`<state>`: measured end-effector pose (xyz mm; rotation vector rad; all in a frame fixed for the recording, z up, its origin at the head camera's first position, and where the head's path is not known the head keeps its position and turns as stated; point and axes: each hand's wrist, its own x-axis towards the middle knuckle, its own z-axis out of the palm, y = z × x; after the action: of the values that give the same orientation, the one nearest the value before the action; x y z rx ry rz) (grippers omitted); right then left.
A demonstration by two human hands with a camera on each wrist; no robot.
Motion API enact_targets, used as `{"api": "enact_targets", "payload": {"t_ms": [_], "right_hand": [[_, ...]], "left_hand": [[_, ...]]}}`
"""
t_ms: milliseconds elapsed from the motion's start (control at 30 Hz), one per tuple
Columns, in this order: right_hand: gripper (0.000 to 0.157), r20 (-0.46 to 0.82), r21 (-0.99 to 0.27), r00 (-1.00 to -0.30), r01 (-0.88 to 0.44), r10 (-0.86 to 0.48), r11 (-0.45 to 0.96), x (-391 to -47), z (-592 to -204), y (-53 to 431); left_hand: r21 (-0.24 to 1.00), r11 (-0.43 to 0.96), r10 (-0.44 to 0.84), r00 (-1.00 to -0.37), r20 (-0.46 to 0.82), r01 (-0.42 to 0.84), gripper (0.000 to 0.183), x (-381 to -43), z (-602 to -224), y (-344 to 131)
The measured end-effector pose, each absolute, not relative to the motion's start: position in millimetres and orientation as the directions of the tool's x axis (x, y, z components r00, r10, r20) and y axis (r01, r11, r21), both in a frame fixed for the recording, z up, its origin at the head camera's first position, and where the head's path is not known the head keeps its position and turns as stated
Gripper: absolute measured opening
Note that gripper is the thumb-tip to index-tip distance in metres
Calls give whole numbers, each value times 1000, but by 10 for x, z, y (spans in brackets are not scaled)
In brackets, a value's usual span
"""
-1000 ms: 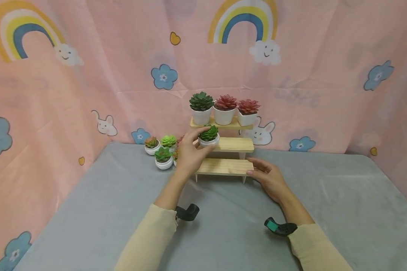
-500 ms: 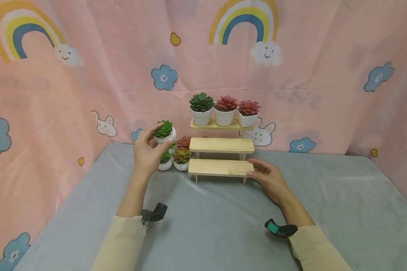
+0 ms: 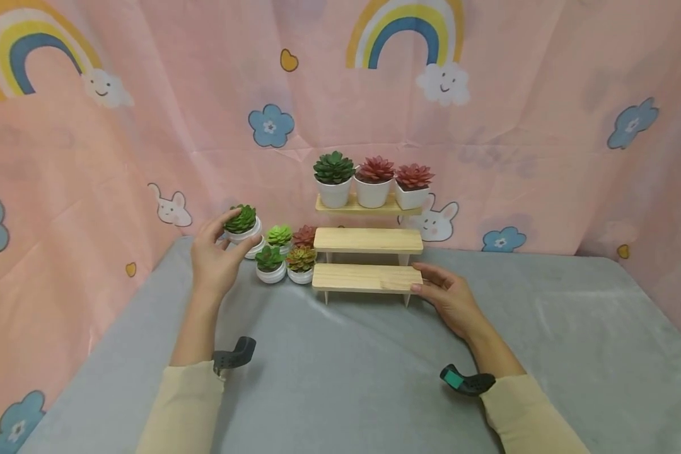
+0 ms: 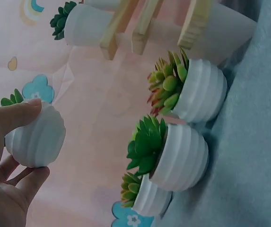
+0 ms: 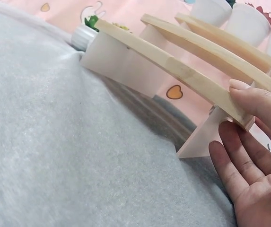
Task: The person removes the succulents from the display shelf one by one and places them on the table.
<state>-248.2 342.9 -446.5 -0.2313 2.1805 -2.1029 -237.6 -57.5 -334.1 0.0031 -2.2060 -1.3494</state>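
Note:
My left hand (image 3: 212, 265) pinches the white ribbed pot of a small green succulent (image 3: 242, 221) between thumb and fingers. It is raised off the table at the left, in front of another small pot that it mostly hides. In the left wrist view, the held pot (image 4: 38, 137) hangs apart from the potted succulents on the cloth. My right hand (image 3: 451, 302) grips the right end of a three-tier wooden plant stand (image 3: 363, 277) at its lowest board. The right wrist view has the thumb on top of that board (image 5: 182, 71) and fingers below.
Left of the stand cluster small potted succulents: green (image 3: 270, 265), yellow-orange (image 3: 301, 261), light green (image 3: 279, 236) and red (image 3: 304, 236). On the top tier stand a dark green succulent (image 3: 333, 180) and two red ones (image 3: 372, 183). A pink printed curtain (image 3: 204, 75) hangs behind the grey table (image 3: 340, 391).
My left hand has carried the green succulent from in front of the stand's middle tier leftward, past the small pots. My right hand keeps its hold on the lowest board.

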Motion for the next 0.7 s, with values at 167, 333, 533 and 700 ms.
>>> {"api": "enact_targets", "payload": {"t_ms": [167, 333, 533, 700], "right_hand": [[63, 29, -999, -983, -36, -183, 34, -2480, -4462, 3413], [62, 29, -999, -983, -35, -181, 33, -2472, -4456, 3413], [61, 38, -998, -983, -44, -180, 33, -2455, -4449, 3425], [62, 36, -998, -983, -43, -180, 37, -2458, -4446, 3421]], "left_hand": [[835, 493, -299, -853, 428, 245, 54, -2409, -3419, -651], [824, 513, -306, -846, 437, 240, 52, -2460, -3531, -721], [807, 555, -309, -851, 424, 200, 52, -2529, -3682, -788], [804, 563, -318, -849, 423, 190, 52, -2543, -3741, -811]]}}
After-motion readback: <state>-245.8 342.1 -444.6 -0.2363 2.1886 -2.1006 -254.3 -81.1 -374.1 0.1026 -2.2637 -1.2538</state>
